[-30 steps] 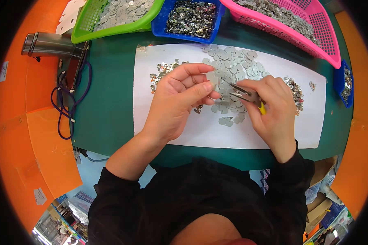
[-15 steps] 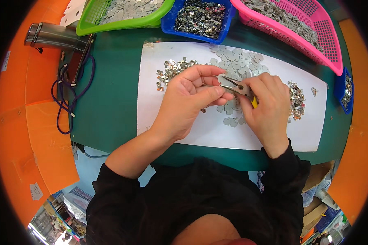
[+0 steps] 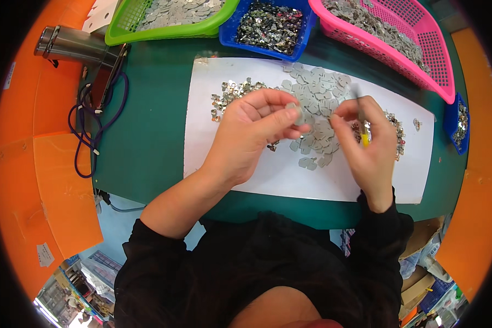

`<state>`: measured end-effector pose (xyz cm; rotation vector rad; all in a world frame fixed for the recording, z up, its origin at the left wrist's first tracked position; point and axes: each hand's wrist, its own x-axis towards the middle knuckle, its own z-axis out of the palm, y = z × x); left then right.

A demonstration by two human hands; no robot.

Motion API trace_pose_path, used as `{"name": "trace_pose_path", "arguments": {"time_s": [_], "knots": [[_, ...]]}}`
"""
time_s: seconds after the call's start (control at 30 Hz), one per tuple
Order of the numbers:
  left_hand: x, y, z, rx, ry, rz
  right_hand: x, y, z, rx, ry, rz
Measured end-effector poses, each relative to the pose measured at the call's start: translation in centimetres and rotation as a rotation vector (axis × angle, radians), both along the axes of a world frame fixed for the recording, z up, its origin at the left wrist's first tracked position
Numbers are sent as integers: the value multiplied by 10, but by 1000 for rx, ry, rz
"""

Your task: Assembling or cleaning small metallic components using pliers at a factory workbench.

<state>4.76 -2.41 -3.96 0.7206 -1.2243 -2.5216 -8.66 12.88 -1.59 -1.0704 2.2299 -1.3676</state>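
Currently, the left hand (image 3: 251, 127) pinches one thin, flat grey plate (image 3: 294, 111), while the right hand (image 3: 376, 152), fingers curled, grasps one yellow-handled metal tool (image 3: 361, 115).

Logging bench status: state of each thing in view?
Left hand: pinching pale grey plate
Right hand: holding yellow-handled pliers
Pliers: jaws too blurred to tell
Grey plate pile: loose
White sheet: flat
Green basket: holding grey plates
Large blue tray: holding metal parts
Pink basket: holding grey pieces
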Motion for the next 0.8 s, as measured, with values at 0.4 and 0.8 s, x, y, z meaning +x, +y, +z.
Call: {"name": "trace_pose_path", "arguments": {"time_s": [0.4, 0.8], "knots": [[9, 12, 1, 171, 208, -232, 9, -2, -1, -205, -149, 241], [8, 13, 2, 391, 156, -192, 14, 5, -2, -270, -392, 153]]}}
